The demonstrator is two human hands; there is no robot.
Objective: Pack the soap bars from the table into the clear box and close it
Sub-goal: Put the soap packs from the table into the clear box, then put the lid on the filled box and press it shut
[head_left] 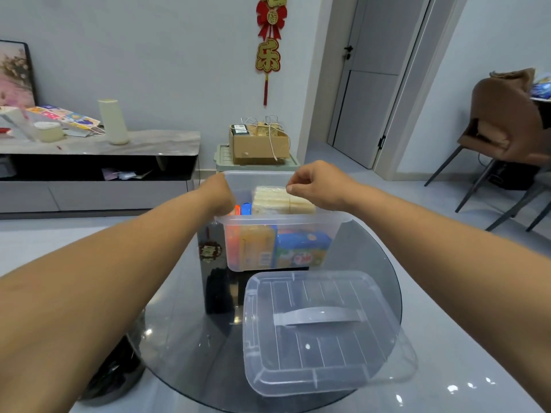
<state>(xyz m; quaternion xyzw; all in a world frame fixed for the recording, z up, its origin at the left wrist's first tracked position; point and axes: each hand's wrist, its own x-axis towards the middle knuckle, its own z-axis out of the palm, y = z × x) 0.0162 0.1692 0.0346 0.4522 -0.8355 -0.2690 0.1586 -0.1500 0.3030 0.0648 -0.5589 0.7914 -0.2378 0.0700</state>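
Head view. Clear box [280, 234] on glass worktop [185, 338]: thin, flexible plastic, probably light; grip by rim. Inside: soap bars [283, 201], pale wrapped block uppermost, likely firm, wrap slick. Right hand [316, 186] pinches its wrap; left hand [219, 193] inside the box, grip hidden. Lid [320, 330] lies nearer, handle up. Pack printing unreadable.
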